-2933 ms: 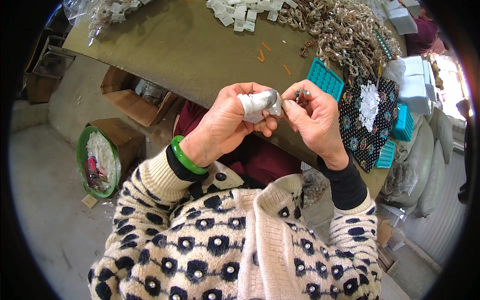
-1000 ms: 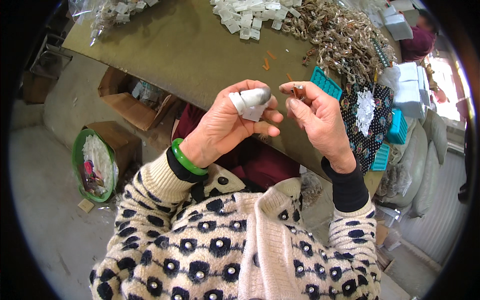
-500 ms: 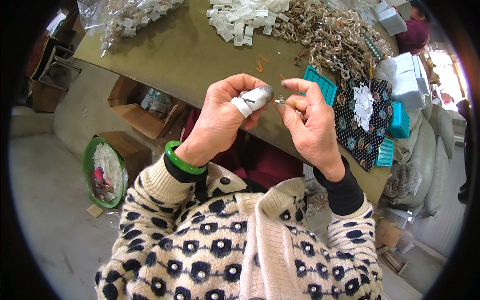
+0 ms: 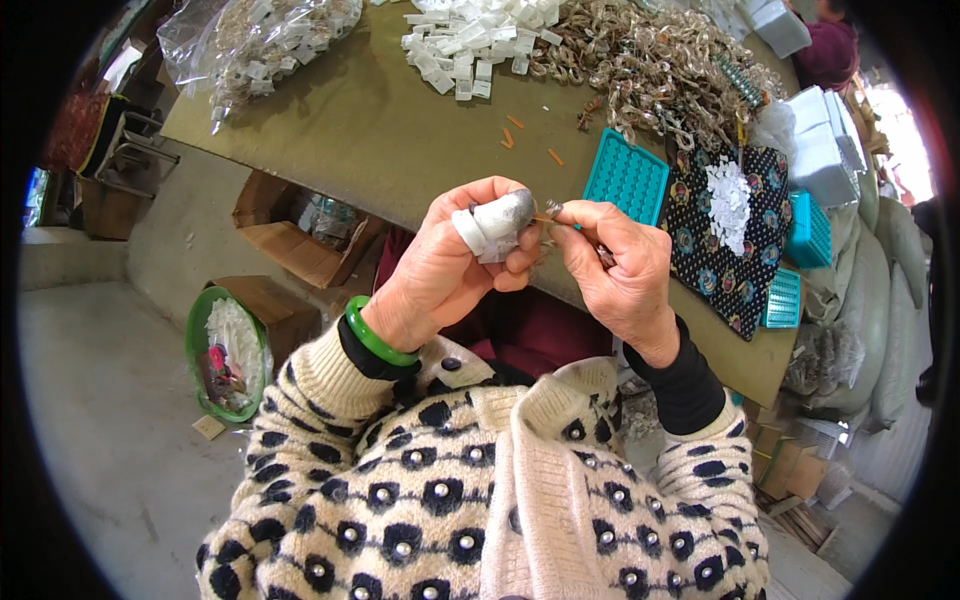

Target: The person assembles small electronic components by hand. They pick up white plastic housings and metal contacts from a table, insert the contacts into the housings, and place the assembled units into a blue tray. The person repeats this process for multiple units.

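Observation:
My left hand [image 4: 425,265] is closed, its thumb wrapped in a white cover [image 4: 490,225] that is grey at the tip. A thin orange strip [image 4: 541,217] sticks out at the thumb tip toward the other hand. My right hand [image 4: 625,270] pinches a small clear piece [image 4: 553,208] between thumb and index finger, against the strip's end. Something small and dark [image 4: 606,256] shows among its curled fingers, too small to name. Both hands are raised over the table's near edge, almost touching.
Loose orange strips [image 4: 514,122] lie on the table [image 4: 350,130]. Behind are white plastic pieces [image 4: 470,50] and a heap of clear looped parts [image 4: 640,60]. A teal tray [image 4: 625,180] and a patterned cloth [image 4: 715,290] bearing white bits [image 4: 728,205] are at right. A green basin [image 4: 198,345] stands lower left.
My right index finger, raised before, has come down onto the thumb over the small clear piece. My left thumb tip has shifted slightly left and lower. The view has turned a little.

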The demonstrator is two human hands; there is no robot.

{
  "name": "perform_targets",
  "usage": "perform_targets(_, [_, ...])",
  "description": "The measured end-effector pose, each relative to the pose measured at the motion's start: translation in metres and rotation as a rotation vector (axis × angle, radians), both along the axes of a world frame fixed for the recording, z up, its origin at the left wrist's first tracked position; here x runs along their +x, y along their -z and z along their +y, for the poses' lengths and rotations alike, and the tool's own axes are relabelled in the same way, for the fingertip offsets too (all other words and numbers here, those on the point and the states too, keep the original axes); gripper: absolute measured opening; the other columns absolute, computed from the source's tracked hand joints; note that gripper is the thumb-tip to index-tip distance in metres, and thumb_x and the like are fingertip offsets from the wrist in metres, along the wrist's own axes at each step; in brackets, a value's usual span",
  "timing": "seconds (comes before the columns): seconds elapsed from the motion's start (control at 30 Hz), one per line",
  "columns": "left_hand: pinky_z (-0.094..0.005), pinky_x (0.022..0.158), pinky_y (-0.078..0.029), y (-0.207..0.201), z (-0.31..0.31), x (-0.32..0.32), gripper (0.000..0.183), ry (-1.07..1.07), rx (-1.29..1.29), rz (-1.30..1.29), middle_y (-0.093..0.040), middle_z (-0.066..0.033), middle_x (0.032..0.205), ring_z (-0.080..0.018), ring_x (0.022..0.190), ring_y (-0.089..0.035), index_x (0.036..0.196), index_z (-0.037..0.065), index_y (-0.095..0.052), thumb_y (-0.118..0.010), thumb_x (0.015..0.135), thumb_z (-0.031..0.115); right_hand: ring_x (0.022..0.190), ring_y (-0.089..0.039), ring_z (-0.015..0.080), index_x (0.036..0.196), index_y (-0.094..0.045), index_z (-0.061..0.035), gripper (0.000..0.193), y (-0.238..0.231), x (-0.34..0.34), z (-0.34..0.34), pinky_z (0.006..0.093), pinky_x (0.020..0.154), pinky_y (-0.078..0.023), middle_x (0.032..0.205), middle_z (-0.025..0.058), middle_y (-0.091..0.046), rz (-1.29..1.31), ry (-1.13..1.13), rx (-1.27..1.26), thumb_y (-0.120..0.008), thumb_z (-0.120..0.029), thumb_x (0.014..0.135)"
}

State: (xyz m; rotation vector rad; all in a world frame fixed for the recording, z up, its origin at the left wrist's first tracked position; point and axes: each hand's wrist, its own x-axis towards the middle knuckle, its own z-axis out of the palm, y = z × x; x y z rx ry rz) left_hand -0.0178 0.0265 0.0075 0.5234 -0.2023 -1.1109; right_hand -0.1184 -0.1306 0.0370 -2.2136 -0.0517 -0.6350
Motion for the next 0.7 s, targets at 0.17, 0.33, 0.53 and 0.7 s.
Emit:
perform_targets(0.17, [-0.0243,0.050,-0.039,0.003,-0.005,0.001,0.016,0.105,-0.046,0.101,-0.056,-0.0031,0.075,-0.0122,0.061,-0.050,0.101,0.004,-0.061,-0.063,0.093,0.018,0.059,-0.065,0.0191,0.096,-0.067,-0.0005,0.016,-0.002,-0.004,-0.009,0.0275,0.052,-0.049,0.075,0.0118,-0.067,0.052,-0.044,0.050,-0.068,0.004,0.080])
perform_targets(0.33, [-0.0254,0.049,-0.034,0.006,-0.011,-0.002,0.023,0.213,-0.158,0.196,-0.051,-0.0018,0.070,-0.0132,0.058,-0.045,0.101,0.005,-0.062,-0.057,0.095,0.027,0.056,-0.060,0.0147,0.089,-0.068,0.0008,0.010,-0.003,-0.005,-0.013,0.0256,0.051,-0.046,0.072,0.0083,-0.066,0.097,-0.080,0.186,-0.066,0.004,0.080])
perform_targets(0.53, [-0.0268,0.048,-0.032,0.011,-0.012,-0.009,0.024,0.236,-0.131,0.257,-0.046,-0.0019,0.065,-0.0145,0.056,-0.042,0.093,0.006,-0.061,-0.053,0.093,0.028,0.059,-0.049,0.0103,0.076,-0.063,0.0016,0.002,-0.002,-0.009,-0.015,0.0260,0.054,-0.038,0.065,0.0038,-0.055,0.206,-0.072,0.333,-0.064,0.003,0.078])
perform_targets(0.7, [-0.0288,0.048,-0.029,0.008,-0.011,-0.006,0.023,0.177,-0.195,0.173,-0.040,-0.0017,0.061,-0.0145,0.052,-0.037,0.088,0.004,-0.058,-0.054,0.091,0.027,0.060,-0.050,0.0122,0.078,-0.059,0.0000,0.005,-0.010,-0.007,-0.007,0.0256,0.054,-0.037,0.071,0.0053,-0.057,0.287,-0.030,0.433,-0.058,0.004,0.080])
